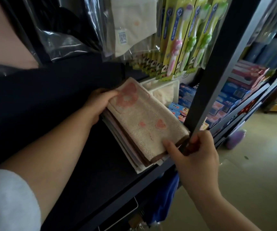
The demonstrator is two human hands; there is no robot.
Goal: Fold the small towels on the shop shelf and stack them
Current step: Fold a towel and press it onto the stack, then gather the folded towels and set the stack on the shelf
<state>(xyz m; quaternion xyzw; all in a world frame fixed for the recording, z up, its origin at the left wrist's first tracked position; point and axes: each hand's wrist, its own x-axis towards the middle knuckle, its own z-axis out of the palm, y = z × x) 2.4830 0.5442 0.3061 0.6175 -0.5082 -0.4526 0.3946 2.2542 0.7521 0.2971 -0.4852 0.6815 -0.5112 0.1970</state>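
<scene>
Resting mid-frame on dark shelf (101,164): folded towel stack (144,120). Left hand (99,104) grips its upper-left end, right hand (199,157) pinches its lower-right corner. Toothbrush packs (189,35) upper centre; beige floor (259,172) lower right.

The beige terry towel (144,120) carries a large pink flower and two small pink blossoms; the folded towels under it (132,147) show brown, pale pink and white edges. The metal shelf (101,164) is black, the hanging toothbrush packs (184,39) yellow-green, the toothpaste boxes (187,92) blue.
</scene>
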